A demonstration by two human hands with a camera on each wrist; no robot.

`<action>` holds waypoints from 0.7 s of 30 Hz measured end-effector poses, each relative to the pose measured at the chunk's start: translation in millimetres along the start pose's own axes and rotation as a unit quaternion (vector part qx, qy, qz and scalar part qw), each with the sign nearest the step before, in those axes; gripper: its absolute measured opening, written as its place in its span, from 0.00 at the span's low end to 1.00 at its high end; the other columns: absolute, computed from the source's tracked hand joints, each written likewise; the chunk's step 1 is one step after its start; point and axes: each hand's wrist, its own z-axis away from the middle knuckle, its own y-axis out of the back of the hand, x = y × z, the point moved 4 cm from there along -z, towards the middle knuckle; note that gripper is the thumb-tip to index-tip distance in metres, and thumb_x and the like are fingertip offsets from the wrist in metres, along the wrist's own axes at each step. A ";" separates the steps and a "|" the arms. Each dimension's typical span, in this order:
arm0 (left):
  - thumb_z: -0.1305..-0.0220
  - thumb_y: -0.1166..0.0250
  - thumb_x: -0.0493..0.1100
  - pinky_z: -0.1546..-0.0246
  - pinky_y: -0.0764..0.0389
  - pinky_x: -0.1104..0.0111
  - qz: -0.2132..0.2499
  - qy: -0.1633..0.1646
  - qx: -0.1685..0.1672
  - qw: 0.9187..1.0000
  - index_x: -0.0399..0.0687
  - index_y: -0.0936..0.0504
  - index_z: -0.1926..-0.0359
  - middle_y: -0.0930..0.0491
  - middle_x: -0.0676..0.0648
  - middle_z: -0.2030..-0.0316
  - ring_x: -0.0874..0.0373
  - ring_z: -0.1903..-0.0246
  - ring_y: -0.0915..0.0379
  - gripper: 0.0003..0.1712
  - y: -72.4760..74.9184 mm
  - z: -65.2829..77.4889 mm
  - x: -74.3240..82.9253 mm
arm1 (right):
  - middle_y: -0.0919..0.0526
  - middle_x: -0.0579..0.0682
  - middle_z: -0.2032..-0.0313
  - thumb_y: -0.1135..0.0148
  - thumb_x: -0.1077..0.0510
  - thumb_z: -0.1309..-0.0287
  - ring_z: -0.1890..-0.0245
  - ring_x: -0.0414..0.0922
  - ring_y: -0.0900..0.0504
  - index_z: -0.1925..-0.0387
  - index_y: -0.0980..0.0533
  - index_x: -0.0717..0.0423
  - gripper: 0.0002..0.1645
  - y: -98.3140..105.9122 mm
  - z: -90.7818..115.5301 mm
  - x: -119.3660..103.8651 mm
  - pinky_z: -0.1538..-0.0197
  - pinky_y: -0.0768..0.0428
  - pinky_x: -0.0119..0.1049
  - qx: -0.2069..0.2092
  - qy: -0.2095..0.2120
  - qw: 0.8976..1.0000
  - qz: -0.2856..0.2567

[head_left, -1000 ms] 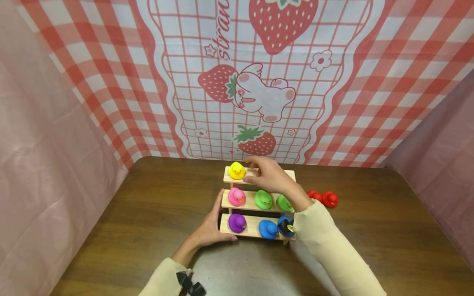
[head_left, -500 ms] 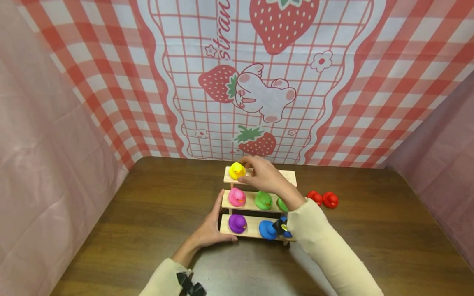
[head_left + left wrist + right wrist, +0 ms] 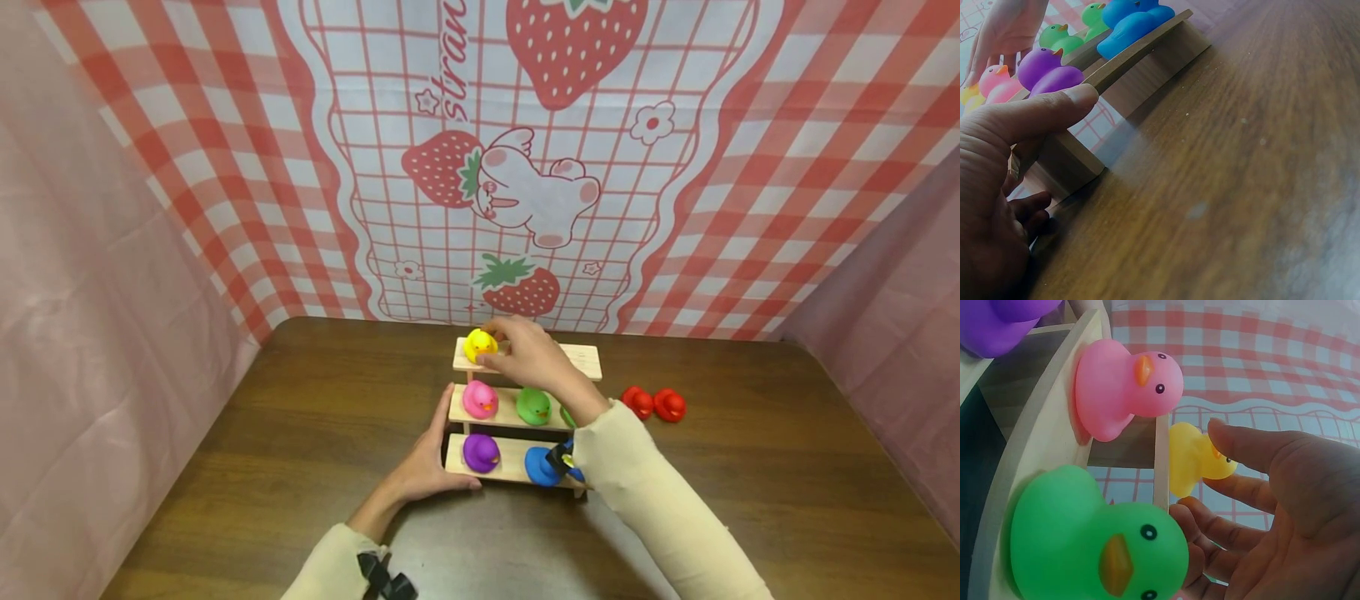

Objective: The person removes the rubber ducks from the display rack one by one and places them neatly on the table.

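A three-step wooden display stand (image 3: 512,457) holds small rubber ducks. My left hand (image 3: 422,468) grips its left end, the thumb (image 3: 1054,112) on the front edge of the lowest step and other fingers behind. At the top step's left end sits a yellow duck (image 3: 477,340). My right hand (image 3: 531,357) pinches that duck between thumb and forefinger (image 3: 1244,489). Below it, the middle step carries a pink duck (image 3: 480,400) and green ducks (image 3: 533,406). A purple duck (image 3: 481,453) and blue ducks (image 3: 542,465) stand on the lowest step, partly covered by the right sleeve.
Two red ducks (image 3: 669,405) sit side by side on the brown wooden table (image 3: 757,467), right of the stand. A checked strawberry cloth (image 3: 525,167) hangs just behind the table. Pink curtains (image 3: 97,317) border both sides.
My right hand has moved left along the top step to the yellow duck, and its thumb and forefinger have closed in on it. The left hand and the stand have stayed put.
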 end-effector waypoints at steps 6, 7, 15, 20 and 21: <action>0.62 0.16 0.43 0.23 0.51 0.39 -0.001 -0.002 0.001 1.000 0.53 0.71 0.20 0.62 0.38 0.19 0.38 0.21 0.57 0.83 0.0 0.2 -0.3 | 0.18 0.58 0.45 0.33 0.47 0.38 0.47 0.56 0.18 0.38 0.25 0.55 0.30 -1.1 -0.3 0.0 0.46 0.16 0.49 0.006 -0.002 1.000 0.005; 0.62 0.16 0.43 0.23 0.51 0.39 -0.001 -0.002 0.001 1.000 0.52 0.70 0.20 0.62 0.38 0.19 0.38 0.21 0.57 0.83 0.1 0.1 -0.1 | 0.17 0.58 0.46 0.33 0.47 0.38 0.47 0.56 0.18 0.38 0.24 0.55 0.30 -1.1 -0.3 0.0 0.46 0.16 0.49 0.006 -0.002 1.000 0.006; 0.63 0.16 0.42 0.23 0.52 0.41 0.003 0.004 0.004 1.000 0.49 0.69 0.20 0.62 0.40 0.19 0.41 0.21 0.59 0.82 -0.1 -0.7 0.7 | 0.17 0.59 0.46 0.33 0.47 0.38 0.47 0.56 0.17 0.39 0.24 0.55 0.30 -1.2 -0.3 2.2 0.45 0.16 0.49 0.005 -0.003 1.000 0.004; 0.63 0.16 0.43 0.22 0.53 0.42 -0.003 0.007 0.004 1.000 0.56 0.69 0.19 0.63 0.41 0.19 0.43 0.21 0.60 0.83 -0.3 0.0 1.0 | 0.17 0.59 0.46 0.33 0.47 0.38 0.48 0.56 0.17 0.39 0.24 0.54 0.29 1.4 3.3 2.0 0.46 0.16 0.50 0.006 -0.003 1.000 0.002; 0.63 0.16 0.43 0.22 0.53 0.42 -0.005 0.005 0.004 1.000 0.57 0.69 0.19 0.63 0.41 0.19 0.43 0.20 0.60 0.83 -0.2 0.0 1.1 | 0.17 0.59 0.46 0.33 0.47 0.38 0.48 0.56 0.16 0.39 0.24 0.54 0.28 2.5 4.5 1.7 0.46 0.16 0.50 0.008 -0.002 1.000 0.001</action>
